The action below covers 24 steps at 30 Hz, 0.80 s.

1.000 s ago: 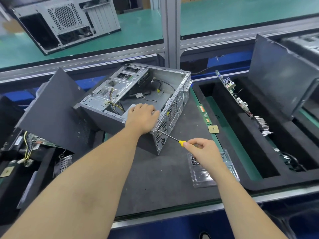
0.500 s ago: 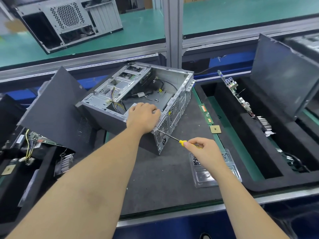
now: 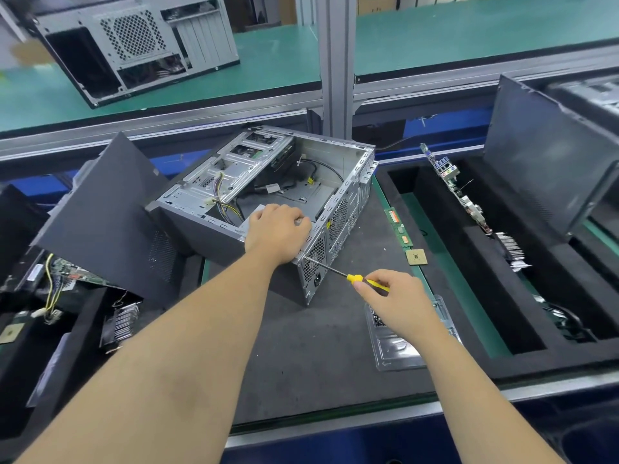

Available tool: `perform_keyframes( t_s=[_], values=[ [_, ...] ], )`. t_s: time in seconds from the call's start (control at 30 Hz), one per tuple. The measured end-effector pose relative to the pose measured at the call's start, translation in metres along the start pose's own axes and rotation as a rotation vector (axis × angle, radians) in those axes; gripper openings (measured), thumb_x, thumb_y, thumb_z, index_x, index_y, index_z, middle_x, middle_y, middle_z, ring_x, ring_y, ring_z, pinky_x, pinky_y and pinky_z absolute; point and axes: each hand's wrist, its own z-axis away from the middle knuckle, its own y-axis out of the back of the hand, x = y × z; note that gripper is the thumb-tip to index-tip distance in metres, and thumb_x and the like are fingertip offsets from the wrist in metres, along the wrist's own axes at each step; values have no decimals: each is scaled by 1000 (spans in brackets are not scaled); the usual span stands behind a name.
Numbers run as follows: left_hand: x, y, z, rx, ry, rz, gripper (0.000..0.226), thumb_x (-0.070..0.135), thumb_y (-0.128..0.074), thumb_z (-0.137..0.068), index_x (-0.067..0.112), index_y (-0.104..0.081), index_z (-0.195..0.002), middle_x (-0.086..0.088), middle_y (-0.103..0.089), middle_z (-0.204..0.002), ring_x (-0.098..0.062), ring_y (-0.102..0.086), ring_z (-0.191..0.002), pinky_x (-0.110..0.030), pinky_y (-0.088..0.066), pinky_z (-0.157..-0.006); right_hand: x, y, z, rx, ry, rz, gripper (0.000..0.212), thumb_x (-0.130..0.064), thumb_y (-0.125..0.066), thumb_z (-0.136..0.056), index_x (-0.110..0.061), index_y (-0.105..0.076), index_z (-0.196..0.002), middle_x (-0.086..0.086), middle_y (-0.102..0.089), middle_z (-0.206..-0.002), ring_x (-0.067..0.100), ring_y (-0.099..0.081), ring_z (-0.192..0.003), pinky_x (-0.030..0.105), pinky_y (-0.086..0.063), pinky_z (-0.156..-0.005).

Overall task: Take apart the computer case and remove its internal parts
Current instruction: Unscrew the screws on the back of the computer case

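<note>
Open case (image 3: 268, 192) lies on its side on the dark mat (image 3: 318, 346), centre of bench. Left hand (image 3: 276, 234) rests curled over the case's near corner edge, gripping it. Right hand (image 3: 397, 303) pinches a yellow-handled screwdriver (image 3: 351, 277), tip touching the case's rear panel.

Second grey case (image 3: 134, 45) on upper green shelf; clear plastic tray (image 3: 398, 349) on dark mat, apparently holding screws.
</note>
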Motion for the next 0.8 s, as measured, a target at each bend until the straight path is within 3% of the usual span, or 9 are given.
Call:
perform_keyframes(
  t_s=[0.13,0.27,0.4,0.5,0.63,0.8],
  values=[
    [0,-1,0,11,-1,-7,39,41,-34,-93,30,-71,-98,6,-66,-111,-19,-50,-116,-40,-31,-102,-10,15,1,-79,92,132,16,-38,-61,-91,-26,-64,-80,-5,-62,-67,18,-55,-69,33,-45,-63],
    [0,-2,-1,6,6,-16,40,42,-33,-93,30,-70,-99,6,-66,-110,-19,-50,-116,-40,-31,-102,-20,30,-6,-192,105,113,23,-35,-64,-92,-17,-68,-77,1,-55,-61,13,-41,-57,30,-34,-54],
    [0,-2,0,14,8,-9,39,42,-34,-94,29,-70,-99,6,-66,-109,-19,-50,-115,-40,-31,-101,-22,31,-5,-322,-214,-459,22,-27,-71,-89,-6,-73,-83,4,-51,-59,12,-38,-51,23,-31,-47],
    [0,-2,0,18,7,-7,39,42,-34,-93,29,-71,-97,7,-67,-108,-19,-50,-115,-39,-31,-99,-24,29,-6,-448,-484,-704,30,-27,-71,-89,2,-71,-95,4,-52,-66,11,-36,-50,20,-31,-43],
    [1,-1,0,21,8,-6,40,42,-34,-94,30,-72,-101,7,-67,-109,-18,-51,-115,-40,-31,-101,-28,27,-9,-614,-731,-817,28,-38,-67,-91,-11,-66,-97,-3,-40,-60,6,-18,-45,16,-17,-32],
    [3,0,2,11,17,-23,40,42,-34,-95,27,-71,-99,5,-66,-108,-19,-50,-116,-39,-30,-100,-33,24,-19,-468,-803,-818,28,-31,-54,-97,-8,-66,-86,-1,-33,-52,8,-15,-40,14,-13,-34]
  ],
)
